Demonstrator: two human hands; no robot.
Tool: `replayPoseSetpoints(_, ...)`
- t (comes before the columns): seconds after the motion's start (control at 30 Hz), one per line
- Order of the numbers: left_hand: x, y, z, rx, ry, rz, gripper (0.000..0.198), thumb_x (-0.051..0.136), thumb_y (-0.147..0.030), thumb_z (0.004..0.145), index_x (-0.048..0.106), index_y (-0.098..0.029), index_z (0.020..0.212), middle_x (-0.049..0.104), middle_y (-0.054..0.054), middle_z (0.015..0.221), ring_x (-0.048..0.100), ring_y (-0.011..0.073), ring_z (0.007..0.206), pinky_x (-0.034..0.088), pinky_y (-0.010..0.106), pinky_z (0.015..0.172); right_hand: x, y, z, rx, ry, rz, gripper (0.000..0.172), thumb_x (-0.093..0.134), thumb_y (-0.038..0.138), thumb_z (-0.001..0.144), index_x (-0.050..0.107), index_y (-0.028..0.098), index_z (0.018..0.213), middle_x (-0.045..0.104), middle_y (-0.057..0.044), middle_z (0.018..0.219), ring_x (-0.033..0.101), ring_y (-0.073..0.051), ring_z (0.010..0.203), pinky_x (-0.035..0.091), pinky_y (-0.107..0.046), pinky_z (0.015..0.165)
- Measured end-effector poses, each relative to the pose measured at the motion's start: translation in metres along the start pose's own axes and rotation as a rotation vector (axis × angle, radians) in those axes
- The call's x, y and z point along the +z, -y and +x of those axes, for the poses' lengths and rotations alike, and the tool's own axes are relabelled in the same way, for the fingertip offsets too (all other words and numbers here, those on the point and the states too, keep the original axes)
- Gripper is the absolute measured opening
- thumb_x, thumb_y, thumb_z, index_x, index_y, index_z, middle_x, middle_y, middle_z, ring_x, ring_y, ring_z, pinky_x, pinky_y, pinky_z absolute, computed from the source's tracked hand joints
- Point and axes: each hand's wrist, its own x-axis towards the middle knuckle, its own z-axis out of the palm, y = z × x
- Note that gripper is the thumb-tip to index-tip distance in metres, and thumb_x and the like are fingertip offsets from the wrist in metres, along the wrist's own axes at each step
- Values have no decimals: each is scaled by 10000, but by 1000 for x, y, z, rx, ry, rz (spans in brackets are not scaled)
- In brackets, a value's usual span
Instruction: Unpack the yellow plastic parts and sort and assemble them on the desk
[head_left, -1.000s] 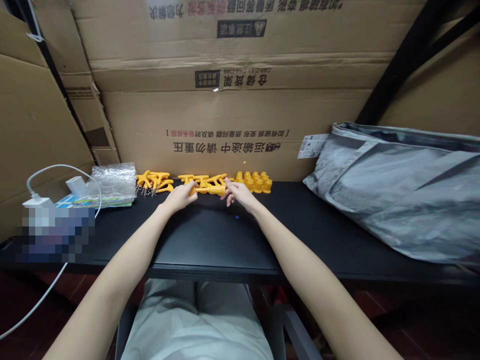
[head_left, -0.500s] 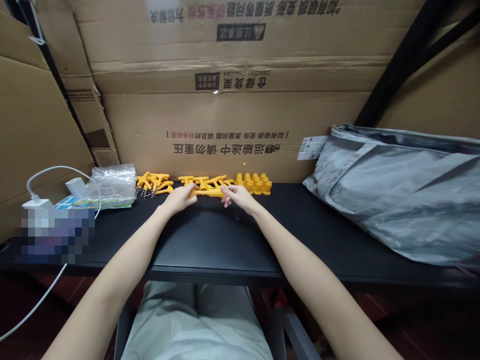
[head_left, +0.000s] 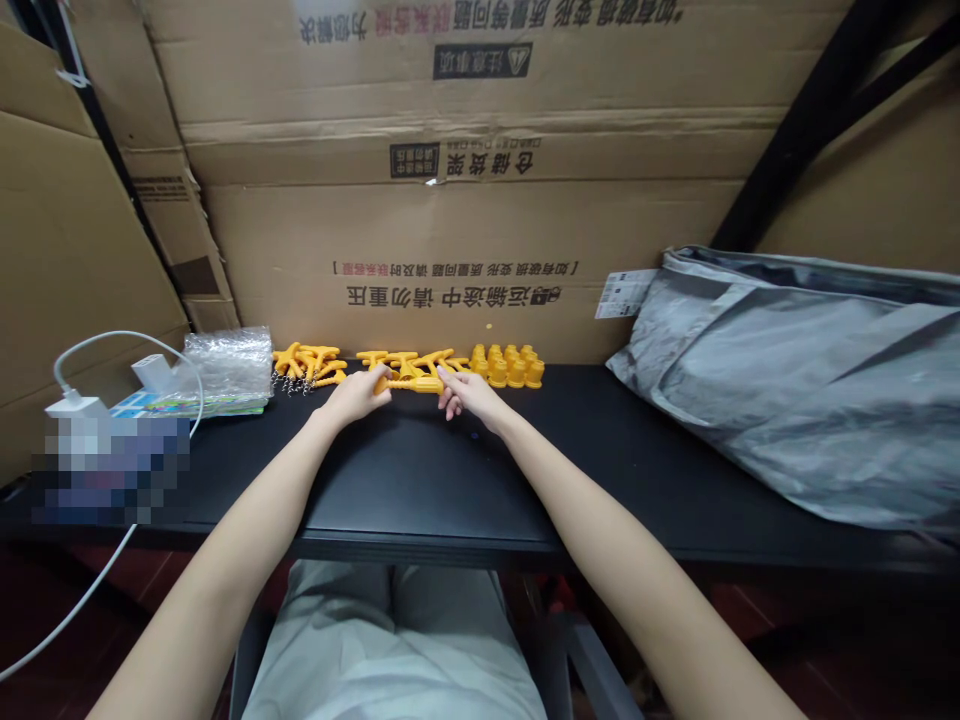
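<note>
A yellow plastic piece [head_left: 417, 384] is stretched level between my two hands, just above the black table. My left hand [head_left: 358, 396] is closed on its left end. The fingertips of my right hand [head_left: 466, 394] pinch its right end. Behind my hands lie several yellow branched pieces [head_left: 431, 361]. Just right of them stand yellow cup-like parts [head_left: 525, 370] in rows. To the left is a pile of yellow pieces with small metal chains [head_left: 306, 362]. My fingers hide both ends of the held piece.
Clear plastic bags [head_left: 229, 365] lie at the left, beside a white charger [head_left: 78, 422] with a looping cable. A large grey bag [head_left: 795, 390] covers the right side. Cardboard [head_left: 465, 230] rises behind the black table [head_left: 427, 480].
My right hand has shifted slightly left, nearer my left hand. Both hands still hold the yellow piece.
</note>
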Motion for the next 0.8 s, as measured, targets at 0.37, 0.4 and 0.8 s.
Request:
replayPoseSetpoints(0.37,5,9,0,12,-61,-47,332,552,-439,831,562,-219,1080,633,-2,730,599,180,674,392,257,623,-11,-19,11,-276,83,-42,429,694,331,787,507,217,1155,631,17,868,626,-96,560,476,-209,481)
replayPoseSetpoints(0.4,5,9,-1,14,-64,-43,333,555,-445,830,563,-219,1074,632,-2,731,598,181,674,390,257,623,-12,-21,12,-278,87,-40,415,695,334,781,508,217,1133,623,24,845,625,-99,560,476,-212,480)
replayPoseSetpoints(0.8,3,4,-1,11,-79,-32,329,588,-455,833,563,-217,1059,672,21,805,632,188,722,407,250,638,-12,-19,12,-245,85,-6,343,720,377,773,525,198,992,671,16,702,605,-109,514,468,-230,503)
